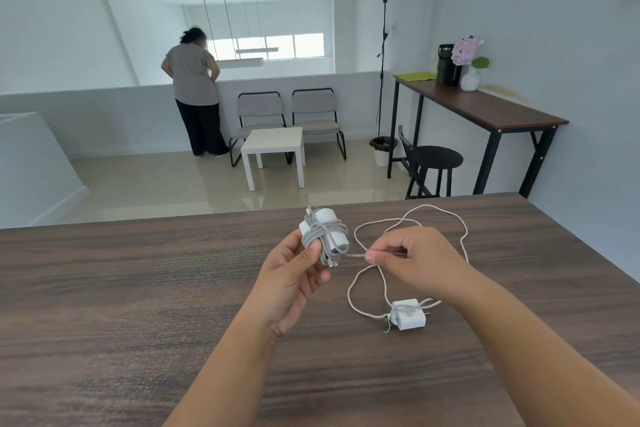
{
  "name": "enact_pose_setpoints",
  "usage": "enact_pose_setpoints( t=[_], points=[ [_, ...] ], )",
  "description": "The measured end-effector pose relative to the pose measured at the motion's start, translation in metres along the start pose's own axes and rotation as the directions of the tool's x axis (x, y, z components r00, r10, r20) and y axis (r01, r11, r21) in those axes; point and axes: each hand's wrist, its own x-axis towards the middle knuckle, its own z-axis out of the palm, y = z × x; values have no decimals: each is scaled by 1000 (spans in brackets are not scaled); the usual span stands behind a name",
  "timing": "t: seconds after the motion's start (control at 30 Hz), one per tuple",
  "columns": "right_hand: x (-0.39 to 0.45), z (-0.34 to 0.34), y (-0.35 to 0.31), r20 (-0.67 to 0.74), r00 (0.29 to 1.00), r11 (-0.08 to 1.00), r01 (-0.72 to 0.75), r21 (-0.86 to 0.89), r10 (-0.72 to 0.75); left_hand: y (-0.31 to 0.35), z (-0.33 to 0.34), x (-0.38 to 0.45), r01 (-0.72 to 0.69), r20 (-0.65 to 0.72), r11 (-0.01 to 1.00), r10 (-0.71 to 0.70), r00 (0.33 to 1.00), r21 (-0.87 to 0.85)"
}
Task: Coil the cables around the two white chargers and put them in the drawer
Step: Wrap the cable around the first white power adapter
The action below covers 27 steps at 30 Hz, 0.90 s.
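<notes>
My left hand [294, 274] holds a white charger [327, 232] up above the dark wooden table [138, 288]; a grey cable is wound round it in several turns, thumb pressed on the coils. My right hand [412, 260] pinches the free end of that grey cable [353, 255], pulled taut to the right. A second white charger [408, 314] lies on the table below my right forearm. Its white cable [367, 288] sprawls in loose loops toward the table's far edge. No drawer is in view.
Beyond the table's far edge, on the floor, are a small white side table [273, 146], two grey chairs [287, 111] and a black stool [438, 158]. A person [194, 87] stands at the far half wall, facing away. A high desk [485, 107] lines the right wall.
</notes>
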Motion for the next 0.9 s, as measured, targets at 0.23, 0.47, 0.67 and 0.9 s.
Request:
enact_pose_setpoints(
  t=[0.23, 0.47, 0.67, 0.9],
  points=[
    [0, -11, -15, 134, 978, 923, 198, -331, -162, -8, 1, -4, -24, -42, 955, 38, 998, 297],
    [2, -22, -18, 176, 957, 856, 284, -432, -228, 1, 9, -8, -81, 32, 693, 84, 996, 717],
    [6, -17, -26, 169, 904, 800, 425, -422, -392, 4, 15, -2, -50, 1, 542, 90, 996, 839],
    [8, -12, -25, 16, 895, 880, 443, -171, -447, 1, 23, -1, -29, -26, 750, 61, 998, 661]
  ],
)
